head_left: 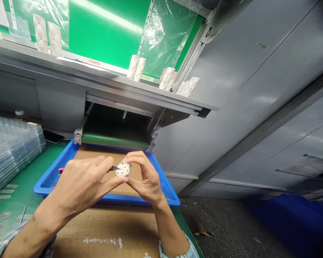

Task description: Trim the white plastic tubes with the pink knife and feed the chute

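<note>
My left hand [84, 177] is closed around a utility knife [114, 168], whose dark pointed blade sticks out past the fingers. Some pink of its handle shows behind the hand. The blade tip meets, or nearly meets, the face of a small white round part [123, 170] with several small holes. Thumb and fingers of my right hand [146, 178] pinch this part by its edge, its holed face turned towards me. My left thumb reaches to its lower rim. Both hands are above a blue tray [172, 195] lined with brown cardboard [97, 153].
Behind the tray a green conveyor belt [115, 138] comes out of an opening under a metal shelf [110, 80]. White twisted tubes [54, 39] stand on that shelf. Stacked clear plastic trays [13, 150] and a phone [53, 136] lie at left. Cardboard [104, 229] covers the front.
</note>
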A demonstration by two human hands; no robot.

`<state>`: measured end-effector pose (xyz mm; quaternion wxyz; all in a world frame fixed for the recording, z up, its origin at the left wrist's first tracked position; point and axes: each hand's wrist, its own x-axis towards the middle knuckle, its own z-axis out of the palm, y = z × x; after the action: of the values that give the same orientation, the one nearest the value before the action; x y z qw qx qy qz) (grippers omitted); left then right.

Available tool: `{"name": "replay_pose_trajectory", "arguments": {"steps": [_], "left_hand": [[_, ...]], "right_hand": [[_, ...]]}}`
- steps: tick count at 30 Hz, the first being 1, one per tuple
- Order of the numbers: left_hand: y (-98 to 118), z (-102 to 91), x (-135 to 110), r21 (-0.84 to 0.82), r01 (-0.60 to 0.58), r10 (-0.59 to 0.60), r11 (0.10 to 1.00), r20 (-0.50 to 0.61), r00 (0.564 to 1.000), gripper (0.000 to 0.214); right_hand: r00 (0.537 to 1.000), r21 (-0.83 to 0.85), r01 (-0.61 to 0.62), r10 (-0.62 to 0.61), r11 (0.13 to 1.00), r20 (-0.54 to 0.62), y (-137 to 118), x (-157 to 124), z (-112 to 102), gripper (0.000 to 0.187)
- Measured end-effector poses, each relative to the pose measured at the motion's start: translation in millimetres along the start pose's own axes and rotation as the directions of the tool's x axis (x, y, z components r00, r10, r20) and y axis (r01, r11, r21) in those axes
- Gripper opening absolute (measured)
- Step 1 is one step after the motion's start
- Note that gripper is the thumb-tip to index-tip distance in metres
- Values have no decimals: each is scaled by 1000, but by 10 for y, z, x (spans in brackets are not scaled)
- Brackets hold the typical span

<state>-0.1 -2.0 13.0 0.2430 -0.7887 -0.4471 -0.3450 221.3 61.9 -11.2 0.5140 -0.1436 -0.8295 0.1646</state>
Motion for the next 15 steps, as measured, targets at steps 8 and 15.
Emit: {"name": "replay_pose_trajectory", "arguments": {"steps": [8,15], "left_hand": [[16,17,-11,21,-27,28,999,-20,999,54],[44,-19,-3,2,-39,39,999,-2,999,50]], "right_hand": [[993,-51,36,-42,998,-113,2,-41,78,33],[986,-76,55,-66,996,-153,-3,-61,105,38]]}}
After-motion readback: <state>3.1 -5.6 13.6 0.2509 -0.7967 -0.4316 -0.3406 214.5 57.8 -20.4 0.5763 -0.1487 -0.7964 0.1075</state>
